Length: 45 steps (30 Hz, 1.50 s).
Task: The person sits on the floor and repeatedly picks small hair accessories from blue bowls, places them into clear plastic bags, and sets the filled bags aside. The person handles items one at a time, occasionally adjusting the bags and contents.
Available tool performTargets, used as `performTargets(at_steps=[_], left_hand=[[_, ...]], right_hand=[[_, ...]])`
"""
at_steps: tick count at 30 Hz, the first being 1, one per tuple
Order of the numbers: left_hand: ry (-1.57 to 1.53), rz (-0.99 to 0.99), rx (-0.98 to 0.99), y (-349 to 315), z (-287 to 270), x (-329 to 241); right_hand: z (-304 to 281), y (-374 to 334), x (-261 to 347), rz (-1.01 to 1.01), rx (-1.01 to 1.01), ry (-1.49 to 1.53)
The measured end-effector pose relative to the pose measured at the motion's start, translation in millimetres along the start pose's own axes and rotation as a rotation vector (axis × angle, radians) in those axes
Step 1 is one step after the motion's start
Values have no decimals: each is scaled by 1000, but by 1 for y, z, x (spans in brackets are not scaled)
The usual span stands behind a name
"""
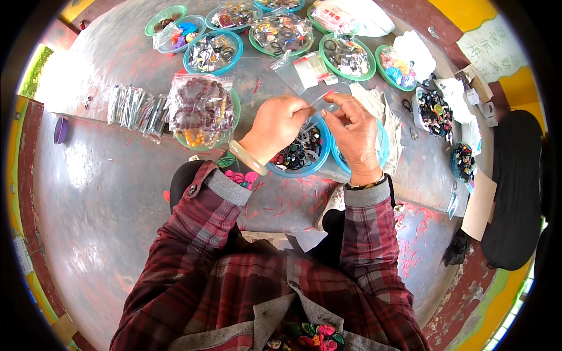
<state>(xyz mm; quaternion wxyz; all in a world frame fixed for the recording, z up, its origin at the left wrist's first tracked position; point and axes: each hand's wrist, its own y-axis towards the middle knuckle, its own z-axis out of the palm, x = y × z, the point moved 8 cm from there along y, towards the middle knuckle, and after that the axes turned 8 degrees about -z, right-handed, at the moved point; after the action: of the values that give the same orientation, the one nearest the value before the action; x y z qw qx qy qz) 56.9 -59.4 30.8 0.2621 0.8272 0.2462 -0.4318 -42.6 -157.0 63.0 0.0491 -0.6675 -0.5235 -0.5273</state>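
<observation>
My left hand (276, 127), with a pale bangle at its wrist, is closed in a pinch. My right hand (356, 136) faces it with curled fingers, thumb close to the forefinger. Between the fingertips stretches a small clear plastic bag (317, 106) with a bit of red at its upper edge; its exact shape is hard to make out. Below the hands sits a blue bowl (321, 161) of small black and coloured pieces and grey rings. Another blue bowl (383, 153) lies partly hidden behind my right hand.
Beyond my hands stand several bowls of small goods, including a green-rimmed bowl (373, 65). Bagged beads (202, 105) and packed pens (136, 111) lie left. Flat clear bags (304, 73) and a pale cloth (391, 123) are nearby. A white basket (418, 111) stands right.
</observation>
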Motion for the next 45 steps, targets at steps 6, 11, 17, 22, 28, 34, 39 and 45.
performTargets(at_steps=[6,11,17,22,28,34,39,45], left_hand=[[14,64,-4,-2,1,0],[52,102,42,-4,3,-3],[-91,-73,59,1,1,12],[-614,-466,216,0,4,35],[-882,-624,240,-5,12,38],[-986,-555,313,-5,19,35],[-1007,-501,371,-5,24,26],[-1023,-439,414,-5,21,17]], right_hand=[[4,-1,-7,20,46,-32],[11,-3,-14,-25,155,-94],[10,-12,-39,459,124,251],[-4,-14,-48,533,-80,486],[6,-16,-45,599,48,624],[16,-22,-37,701,195,777],[19,-28,-45,734,260,800],[21,-23,-38,700,151,938]])
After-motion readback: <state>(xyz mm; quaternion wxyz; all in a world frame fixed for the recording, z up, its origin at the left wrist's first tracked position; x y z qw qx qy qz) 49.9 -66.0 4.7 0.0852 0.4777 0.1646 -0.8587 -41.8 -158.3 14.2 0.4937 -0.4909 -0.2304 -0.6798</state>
